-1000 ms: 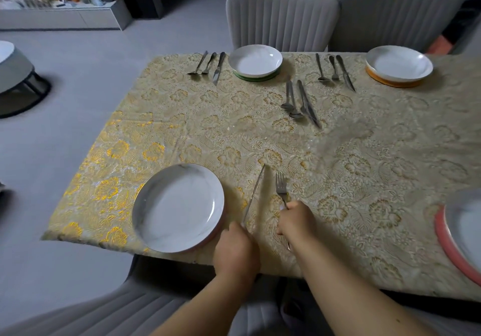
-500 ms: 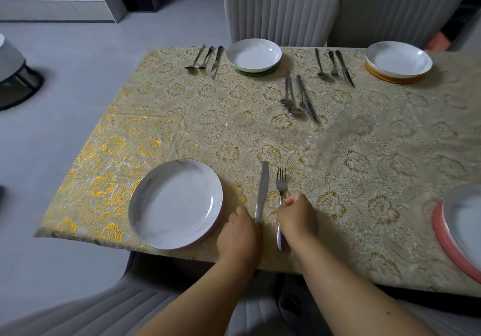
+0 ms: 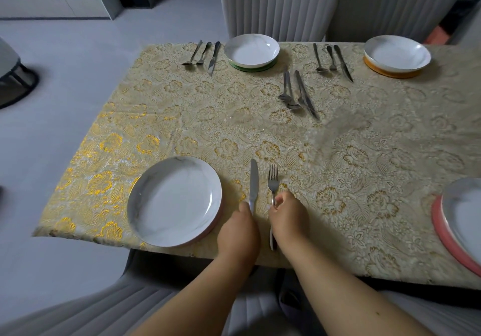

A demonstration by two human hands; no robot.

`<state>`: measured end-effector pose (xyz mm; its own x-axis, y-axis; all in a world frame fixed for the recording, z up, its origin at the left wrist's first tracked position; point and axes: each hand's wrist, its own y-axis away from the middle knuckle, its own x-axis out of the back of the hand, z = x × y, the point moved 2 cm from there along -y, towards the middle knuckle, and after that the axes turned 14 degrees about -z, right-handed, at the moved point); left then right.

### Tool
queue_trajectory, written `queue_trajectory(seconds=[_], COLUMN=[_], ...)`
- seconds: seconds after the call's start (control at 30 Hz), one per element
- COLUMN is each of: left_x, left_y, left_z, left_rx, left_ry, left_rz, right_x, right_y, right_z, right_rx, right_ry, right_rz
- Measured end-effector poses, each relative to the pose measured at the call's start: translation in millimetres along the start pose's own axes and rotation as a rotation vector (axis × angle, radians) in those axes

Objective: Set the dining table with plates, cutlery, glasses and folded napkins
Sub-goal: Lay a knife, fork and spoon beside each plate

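Observation:
A white marbled plate (image 3: pixel 175 200) lies near the front left edge of the gold-patterned table (image 3: pixel 338 169). Just right of it a knife (image 3: pixel 253 183) lies flat, blade pointing away, and my left hand (image 3: pixel 238 234) grips its handle. Beside the knife a fork (image 3: pixel 272 182) lies with tines pointing away; my right hand (image 3: pixel 287 218) holds its handle, whose end shows below the hand. Two far settings each have a white bowl-plate (image 3: pixel 252 50) (image 3: pixel 397 53) with cutlery on its left. A loose group of spoons and a knife (image 3: pixel 298 93) lies mid-table.
A pink-rimmed plate (image 3: pixel 460 218) is cut off at the right edge. Two grey padded chairs (image 3: pixel 278 7) stand behind the far side, another chair back is right below me. Grey floor and a low cabinet lie to the left.
The knife has gone from tilted, lifted at an angle, to lying flat and parallel to the fork. Both hands stayed on the handles and shifted slightly.

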<state>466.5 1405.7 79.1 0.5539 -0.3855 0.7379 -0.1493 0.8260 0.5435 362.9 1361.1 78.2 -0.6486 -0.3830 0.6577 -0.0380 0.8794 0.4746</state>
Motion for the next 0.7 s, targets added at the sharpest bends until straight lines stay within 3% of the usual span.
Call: queue_trajectory(seconds=[0.4,0.7], left_x=[-3,23], left_y=[2,-8], left_z=[0,28], left_rx=[-0.024,-0.057], left_ry=[-0.017,0.019], left_rz=[-0.002,0.134], right_x=[1,73], right_y=[3,-66], right_z=[6,-31], right_rx=[0.018,0.121], right_ry=[0.023,0.034], right_rz=[0.01,0.309])
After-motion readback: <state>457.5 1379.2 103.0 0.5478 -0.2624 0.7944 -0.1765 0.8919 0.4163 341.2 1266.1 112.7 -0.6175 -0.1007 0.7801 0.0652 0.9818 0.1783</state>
